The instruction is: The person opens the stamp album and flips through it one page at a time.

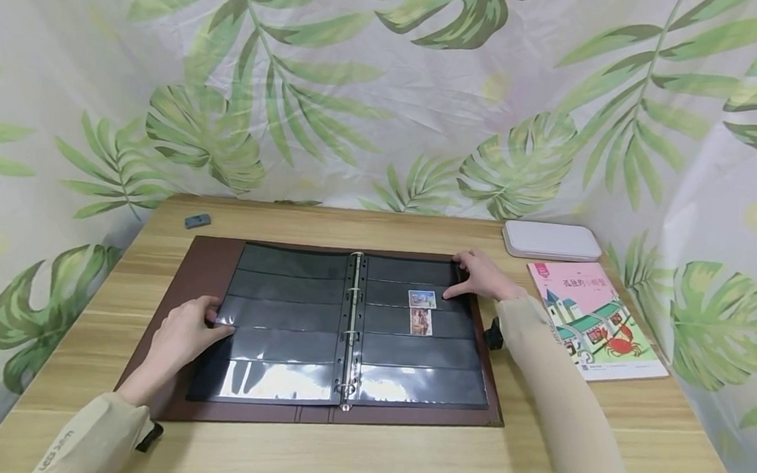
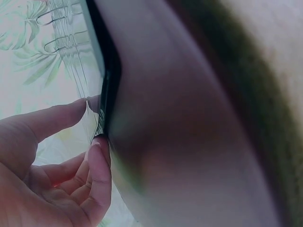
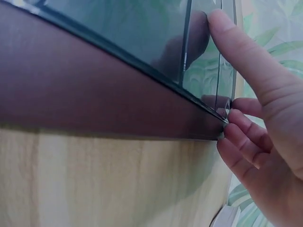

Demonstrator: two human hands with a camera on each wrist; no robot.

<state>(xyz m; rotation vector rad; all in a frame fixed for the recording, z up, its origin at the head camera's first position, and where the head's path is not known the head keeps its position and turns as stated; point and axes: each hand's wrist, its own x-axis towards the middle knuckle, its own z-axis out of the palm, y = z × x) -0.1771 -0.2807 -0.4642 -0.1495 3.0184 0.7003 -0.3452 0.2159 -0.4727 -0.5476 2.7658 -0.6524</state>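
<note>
A brown ring binder (image 1: 399, 415) lies spread on the table, with black pocket pages on both sides of its metal rings (image 1: 351, 330). Two stamps (image 1: 421, 321), one above the other, sit on the right-hand page (image 1: 419, 353). My left hand (image 1: 182, 334) holds the outer edge of the left page (image 1: 285, 343), thumb on top. In the left wrist view its fingers (image 2: 100, 165) meet that edge. My right hand (image 1: 486, 275) grips the right page's top outer corner. Its thumb (image 3: 236, 40) lies on the page while the other fingers touch the corner's edge.
A small blue-grey block (image 1: 198, 221) lies at the table's back left. At the back right stands a white case (image 1: 552, 241), and a pink picture booklet (image 1: 599, 321) with a crab lies in front of it. Leaf-patterned cloth (image 1: 426, 122) hangs behind the table.
</note>
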